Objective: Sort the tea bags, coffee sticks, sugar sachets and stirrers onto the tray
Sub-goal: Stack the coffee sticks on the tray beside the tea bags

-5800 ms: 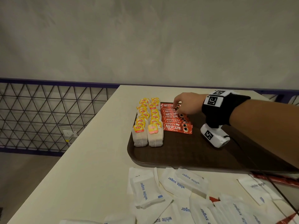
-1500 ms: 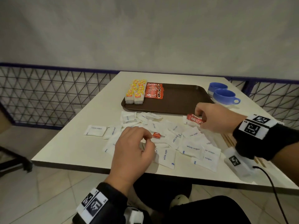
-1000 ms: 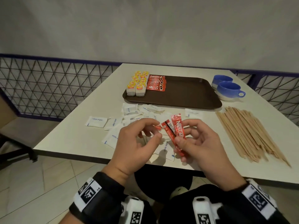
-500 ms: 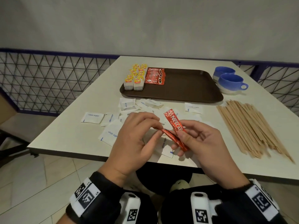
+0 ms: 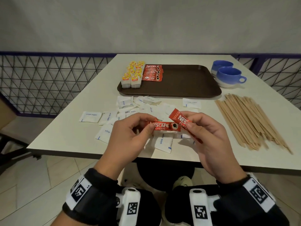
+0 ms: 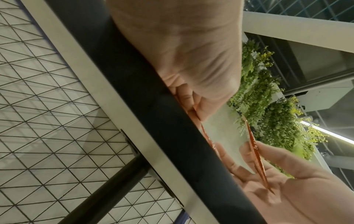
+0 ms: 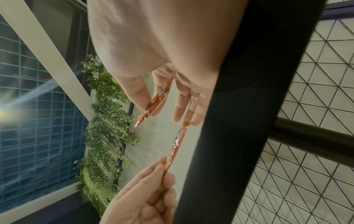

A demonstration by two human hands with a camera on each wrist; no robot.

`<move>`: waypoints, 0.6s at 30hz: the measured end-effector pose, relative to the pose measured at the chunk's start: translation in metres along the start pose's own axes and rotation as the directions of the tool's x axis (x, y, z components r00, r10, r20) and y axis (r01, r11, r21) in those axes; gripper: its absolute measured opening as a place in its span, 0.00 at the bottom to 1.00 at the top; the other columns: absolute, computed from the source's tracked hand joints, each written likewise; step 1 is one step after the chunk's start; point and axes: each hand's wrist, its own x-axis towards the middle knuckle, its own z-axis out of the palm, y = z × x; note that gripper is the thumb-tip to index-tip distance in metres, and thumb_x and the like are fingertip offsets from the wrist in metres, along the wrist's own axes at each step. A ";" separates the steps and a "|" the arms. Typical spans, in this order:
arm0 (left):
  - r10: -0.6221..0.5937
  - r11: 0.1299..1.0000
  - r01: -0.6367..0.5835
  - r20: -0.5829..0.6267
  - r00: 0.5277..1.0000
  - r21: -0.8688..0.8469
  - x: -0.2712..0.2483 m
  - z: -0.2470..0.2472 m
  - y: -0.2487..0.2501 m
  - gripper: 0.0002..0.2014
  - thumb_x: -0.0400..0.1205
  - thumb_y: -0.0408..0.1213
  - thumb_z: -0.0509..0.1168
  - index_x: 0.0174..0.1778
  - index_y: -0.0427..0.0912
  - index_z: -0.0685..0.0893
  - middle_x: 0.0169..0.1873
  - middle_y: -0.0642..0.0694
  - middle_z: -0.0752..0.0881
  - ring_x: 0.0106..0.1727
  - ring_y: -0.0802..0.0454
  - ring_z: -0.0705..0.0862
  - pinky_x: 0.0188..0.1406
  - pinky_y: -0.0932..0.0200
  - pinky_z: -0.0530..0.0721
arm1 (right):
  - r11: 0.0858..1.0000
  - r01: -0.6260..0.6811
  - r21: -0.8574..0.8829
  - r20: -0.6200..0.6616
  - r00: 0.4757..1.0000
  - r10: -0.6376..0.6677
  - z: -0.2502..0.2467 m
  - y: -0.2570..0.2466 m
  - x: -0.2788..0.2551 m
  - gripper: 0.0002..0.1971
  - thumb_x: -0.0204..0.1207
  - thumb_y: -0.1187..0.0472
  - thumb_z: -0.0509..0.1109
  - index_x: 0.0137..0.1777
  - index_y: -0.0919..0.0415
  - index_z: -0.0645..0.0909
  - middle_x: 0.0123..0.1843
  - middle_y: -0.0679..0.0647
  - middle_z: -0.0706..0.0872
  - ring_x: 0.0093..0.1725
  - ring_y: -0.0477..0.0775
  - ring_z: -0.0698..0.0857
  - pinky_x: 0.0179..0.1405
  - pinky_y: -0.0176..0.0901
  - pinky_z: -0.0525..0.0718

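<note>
Hands hover over the bench's near edge: the left hand (image 5: 130, 137) pinches a glossy red coffee stick (image 5: 164, 126) held level, and the right hand (image 5: 210, 141) pinches a second coffee stick (image 5: 180, 119) tilted up. Beneath them flat white paper sugar sachets (image 5: 123, 110) scatter across the near middle. Thin wooden stirrers (image 5: 250, 121) fan along the right edge. Farther off the smooth brown tray (image 5: 187, 84) holds tea bags (image 5: 132, 75) and a coffee stick stack (image 5: 153, 73) at its left end, the rest bare. Blue cups (image 5: 228, 75) stand just right of it.
</note>
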 end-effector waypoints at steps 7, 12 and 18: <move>0.031 0.999 -0.030 0.040 0.999 -0.028 -0.001 -0.001 -0.004 0.13 0.86 0.28 0.69 0.57 0.51 0.92 0.45 0.58 0.94 0.49 0.58 0.92 0.50 0.58 0.89 | 0.962 -0.002 -0.273 0.039 0.999 0.013 0.006 0.004 0.003 0.04 0.82 0.55 0.75 0.45 0.47 0.87 0.59 0.50 0.91 0.62 0.56 0.89 0.61 0.60 0.88; 0.058 0.997 -0.054 0.068 0.996 -0.047 0.000 -0.002 -0.005 0.16 0.89 0.28 0.63 0.58 0.54 0.90 0.51 0.61 0.92 0.52 0.60 0.90 0.50 0.66 0.87 | 0.956 -0.037 -0.291 0.011 0.999 0.042 0.011 0.008 0.002 0.07 0.83 0.64 0.74 0.48 0.49 0.87 0.37 0.56 0.89 0.32 0.58 0.87 0.35 0.52 0.86; -0.026 0.988 0.036 0.068 0.997 -0.151 0.001 -0.003 0.003 0.08 0.87 0.45 0.68 0.58 0.56 0.90 0.46 0.51 0.93 0.50 0.52 0.91 0.50 0.50 0.91 | 0.971 -0.071 -0.230 0.007 0.997 0.075 0.012 0.007 0.003 0.10 0.80 0.65 0.76 0.56 0.50 0.87 0.41 0.55 0.89 0.34 0.67 0.90 0.35 0.55 0.85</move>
